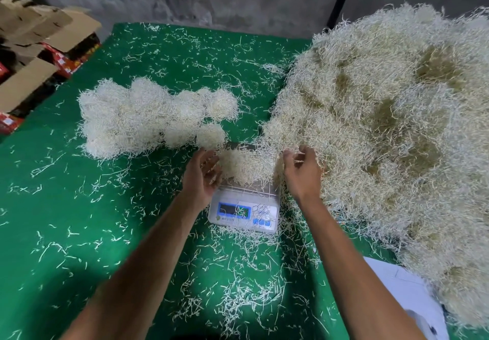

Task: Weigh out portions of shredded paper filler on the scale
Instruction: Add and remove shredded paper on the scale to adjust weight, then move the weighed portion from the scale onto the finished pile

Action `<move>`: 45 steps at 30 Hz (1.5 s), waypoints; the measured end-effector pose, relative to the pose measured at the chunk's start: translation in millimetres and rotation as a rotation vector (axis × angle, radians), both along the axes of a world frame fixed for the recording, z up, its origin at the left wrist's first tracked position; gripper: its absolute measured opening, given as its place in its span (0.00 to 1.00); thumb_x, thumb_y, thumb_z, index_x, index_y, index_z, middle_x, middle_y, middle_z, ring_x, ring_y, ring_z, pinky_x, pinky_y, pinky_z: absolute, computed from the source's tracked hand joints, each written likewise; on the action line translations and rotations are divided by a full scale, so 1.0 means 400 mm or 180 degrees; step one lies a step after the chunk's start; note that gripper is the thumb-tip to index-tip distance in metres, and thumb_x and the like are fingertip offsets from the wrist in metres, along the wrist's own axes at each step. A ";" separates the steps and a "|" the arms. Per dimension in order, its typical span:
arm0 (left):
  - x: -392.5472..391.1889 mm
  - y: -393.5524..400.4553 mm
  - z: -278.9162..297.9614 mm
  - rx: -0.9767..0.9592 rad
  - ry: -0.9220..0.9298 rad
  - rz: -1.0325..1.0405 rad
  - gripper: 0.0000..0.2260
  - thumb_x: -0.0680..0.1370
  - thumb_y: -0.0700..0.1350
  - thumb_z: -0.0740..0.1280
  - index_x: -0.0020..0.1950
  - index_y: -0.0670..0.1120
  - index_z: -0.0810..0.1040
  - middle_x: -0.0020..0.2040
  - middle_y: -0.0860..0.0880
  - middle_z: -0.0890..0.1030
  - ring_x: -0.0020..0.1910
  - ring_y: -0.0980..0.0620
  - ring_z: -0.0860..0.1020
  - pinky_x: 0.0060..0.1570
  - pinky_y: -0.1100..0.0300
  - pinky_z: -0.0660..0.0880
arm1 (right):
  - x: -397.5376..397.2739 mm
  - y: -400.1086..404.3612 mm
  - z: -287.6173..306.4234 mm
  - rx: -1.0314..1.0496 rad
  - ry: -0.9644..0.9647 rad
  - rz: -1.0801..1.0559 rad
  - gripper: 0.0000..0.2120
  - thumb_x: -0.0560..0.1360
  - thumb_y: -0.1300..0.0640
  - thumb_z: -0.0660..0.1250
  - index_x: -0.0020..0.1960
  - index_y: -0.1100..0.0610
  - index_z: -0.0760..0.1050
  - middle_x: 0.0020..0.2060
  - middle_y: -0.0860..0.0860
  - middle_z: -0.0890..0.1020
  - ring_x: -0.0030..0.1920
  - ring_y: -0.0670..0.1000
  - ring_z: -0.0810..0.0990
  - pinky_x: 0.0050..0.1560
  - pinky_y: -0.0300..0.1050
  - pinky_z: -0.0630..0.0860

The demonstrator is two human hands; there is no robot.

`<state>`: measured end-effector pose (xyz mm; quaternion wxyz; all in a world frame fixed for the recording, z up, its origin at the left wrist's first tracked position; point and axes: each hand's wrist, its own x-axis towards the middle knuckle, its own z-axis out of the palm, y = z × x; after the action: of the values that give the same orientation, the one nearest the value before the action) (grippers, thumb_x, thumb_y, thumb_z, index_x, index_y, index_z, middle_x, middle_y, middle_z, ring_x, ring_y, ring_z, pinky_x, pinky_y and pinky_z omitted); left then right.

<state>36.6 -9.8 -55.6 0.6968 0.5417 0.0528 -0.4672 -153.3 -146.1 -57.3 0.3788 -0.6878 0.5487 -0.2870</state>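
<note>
Shredded paper portion (246,165) is sitting on the scale (244,208) at frame centre. Left hand (203,175) is cupping its left side, fingers loosely spread; right hand (301,171) is pinching strands. Big pile (391,127) is filling the right, weighed clumps (148,117) lying upper left on green cloth (79,233).

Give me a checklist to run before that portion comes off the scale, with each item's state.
1. Portion sits on the scale: ok.
2. Portion separated from the big pile: not ok, strands merge on the right.
3. Display readable: cannot tell, strands lie over it.
4. Left hand beside the portion, fingers relaxed: ok.
5. Right hand free of strands: cannot tell.
6. Space beside the finished clumps on the green cloth: ok.
</note>
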 end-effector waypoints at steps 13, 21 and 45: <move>0.002 0.018 -0.024 0.0393 -0.0385 0.0531 0.13 0.82 0.55 0.64 0.59 0.49 0.82 0.61 0.50 0.82 0.61 0.48 0.78 0.49 0.52 0.73 | 0.019 -0.011 -0.036 0.0100 -0.0015 -0.0010 0.24 0.80 0.61 0.68 0.74 0.58 0.66 0.49 0.42 0.74 0.43 0.40 0.76 0.33 0.33 0.74; 0.006 0.001 -0.015 0.0483 -0.0576 0.0459 0.11 0.81 0.55 0.65 0.57 0.50 0.81 0.59 0.50 0.83 0.59 0.47 0.80 0.51 0.51 0.76 | 0.032 -0.015 -0.024 -0.0102 -0.0301 -0.0328 0.19 0.83 0.52 0.64 0.70 0.59 0.71 0.49 0.44 0.79 0.41 0.35 0.77 0.33 0.29 0.72; -0.117 0.032 0.103 0.0228 -0.1502 -0.1445 0.16 0.87 0.35 0.51 0.56 0.56 0.67 0.45 0.63 0.74 0.43 0.75 0.73 0.46 0.77 0.71 | 0.220 0.287 0.151 -0.0479 -0.0274 0.0793 0.26 0.77 0.27 0.60 0.54 0.51 0.72 0.50 0.44 0.76 0.53 0.47 0.74 0.62 0.56 0.72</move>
<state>-10.0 3.0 -14.5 0.5484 0.6571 -0.2159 -0.4700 -65.1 -31.1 3.0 0.3820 -0.7640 0.4193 -0.3074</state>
